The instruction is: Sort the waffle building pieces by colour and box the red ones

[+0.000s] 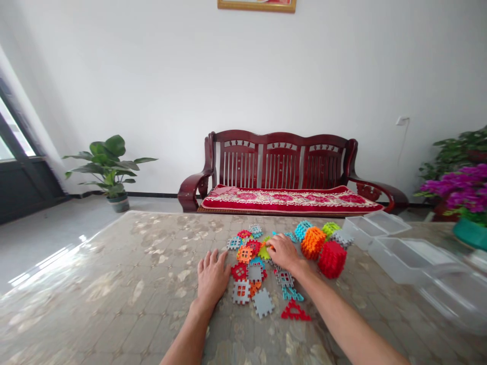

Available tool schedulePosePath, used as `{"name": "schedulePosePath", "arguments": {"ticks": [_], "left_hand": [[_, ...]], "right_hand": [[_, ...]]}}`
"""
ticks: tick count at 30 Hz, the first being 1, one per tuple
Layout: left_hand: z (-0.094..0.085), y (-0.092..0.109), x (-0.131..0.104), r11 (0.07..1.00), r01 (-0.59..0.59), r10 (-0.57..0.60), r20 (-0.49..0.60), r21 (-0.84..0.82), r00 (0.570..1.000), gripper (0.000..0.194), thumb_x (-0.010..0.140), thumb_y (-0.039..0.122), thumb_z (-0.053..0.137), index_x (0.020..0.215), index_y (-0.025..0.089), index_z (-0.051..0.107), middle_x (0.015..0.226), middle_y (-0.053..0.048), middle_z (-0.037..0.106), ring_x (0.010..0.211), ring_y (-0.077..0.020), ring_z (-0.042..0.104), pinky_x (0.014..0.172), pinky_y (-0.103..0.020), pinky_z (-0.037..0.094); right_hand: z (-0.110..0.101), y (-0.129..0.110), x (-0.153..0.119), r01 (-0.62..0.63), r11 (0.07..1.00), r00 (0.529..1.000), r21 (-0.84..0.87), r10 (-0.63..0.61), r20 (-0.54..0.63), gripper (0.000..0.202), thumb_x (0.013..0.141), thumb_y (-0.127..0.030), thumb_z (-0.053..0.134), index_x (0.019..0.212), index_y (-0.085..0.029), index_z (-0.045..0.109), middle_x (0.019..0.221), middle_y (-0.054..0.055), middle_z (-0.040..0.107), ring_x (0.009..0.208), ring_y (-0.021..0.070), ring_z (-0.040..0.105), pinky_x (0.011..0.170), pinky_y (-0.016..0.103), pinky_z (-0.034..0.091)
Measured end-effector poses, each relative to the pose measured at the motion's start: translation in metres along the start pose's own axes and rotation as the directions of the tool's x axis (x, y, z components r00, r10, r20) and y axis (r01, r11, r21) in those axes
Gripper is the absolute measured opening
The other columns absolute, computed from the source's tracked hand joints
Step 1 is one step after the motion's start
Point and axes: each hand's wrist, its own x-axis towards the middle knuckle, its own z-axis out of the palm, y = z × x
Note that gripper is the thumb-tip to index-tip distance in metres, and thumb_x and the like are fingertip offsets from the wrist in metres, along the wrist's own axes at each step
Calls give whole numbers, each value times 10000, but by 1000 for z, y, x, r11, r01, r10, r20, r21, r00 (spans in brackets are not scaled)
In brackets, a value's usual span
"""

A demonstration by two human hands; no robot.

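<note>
My left hand (213, 276) lies flat on the patterned tablecloth (152, 299), fingers spread, just left of a loose pile of plastic tiles. My right hand (282, 250) reaches over the pile's right side, fingers curled down at a lime-green tile (264, 252); whether it grips the tile is hidden. The pile holds grey, red, orange and blue notched tiles, among them an orange window tile (244, 254) and a plain grey square (263, 303). A red triangle (296, 311) lies nearest the front. Right of my right hand stand an orange stack (313, 243) and a red stack (332, 259).
Blue (303, 230), lime-green (331, 229) and grey stacks (342, 238) stand behind. Clear plastic boxes (414, 258) cover the table's right side, near purple flowers (462, 187). A wooden bench (281, 167) with a red cover is beyond the table; a potted plant (112, 165) stands left.
</note>
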Motion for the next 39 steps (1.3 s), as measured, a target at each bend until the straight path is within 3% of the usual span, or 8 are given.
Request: {"name": "schedulePosePath", "arguments": {"ticks": [5,10,15,25,31,36,39], "left_hand": [[-2,1,0,1000,-5,5,-2,7,1000,438,896,325,437,1313,279,563,1419,-84,497,1332,-296,387,1102,-463,258],[-2,1,1,1000,-18,18,2,6,1000,450,891,315,435,1323,272,554,1424,-87,491,1328,-300,388,1101,-471,259],[-1,0,2,1000,-19,19,6,2,1000,445,889,318,445,1319,283,558,1430,-78,486,1334,-297,379,1102,-466,257],[-5,2,1,1000,-18,18,1,-3,1000,428,901,320,441,1308,273,564,1416,-87,496,1327,-292,384,1098,-473,258],[-5,3,0,1000,-15,15,7,0,1000,429,899,323,442,1309,287,563,1421,-76,493,1329,-292,382,1097,-468,258],[-2,1,1,1000,-15,15,4,-2,1000,433,894,319,445,1310,288,561,1421,-75,493,1332,-288,374,1100,-466,246],[0,1,2,1000,-13,13,3,-5,1000,433,894,323,441,1309,287,561,1418,-78,495,1328,-288,376,1099,-467,244]], "right_hand": [[-4,1,-16,46,998,997,52,-42,-61,204,836,-387,580,908,-256,719,967,27,704,1033,217,547,953,346,313],[-12,-10,-19,-42,999,999,-4,42,-14,339,757,-457,641,1014,-242,688,1069,65,685,1123,265,514,964,379,312],[-11,-25,-12,-64,997,995,-49,67,68,465,728,-377,642,1163,-215,616,1159,99,657,1141,285,509,973,408,309],[-10,-23,-6,-69,998,995,-5,70,70,581,669,-182,585,1248,-220,565,1170,89,634,1061,241,561,905,338,387],[-15,-13,-5,-54,995,998,86,55,-9,640,654,-106,551,1288,-190,537,1175,100,611,1105,230,538,958,306,375],[-22,7,-15,-101,986,987,132,116,-109,661,667,-125,556,1325,-151,506,1173,117,591,1112,246,521,978,321,376],[-21,17,-25,-134,977,984,164,150,-91,647,658,-145,574,1303,-152,529,1143,112,610,1104,251,530,965,331,394]]}}
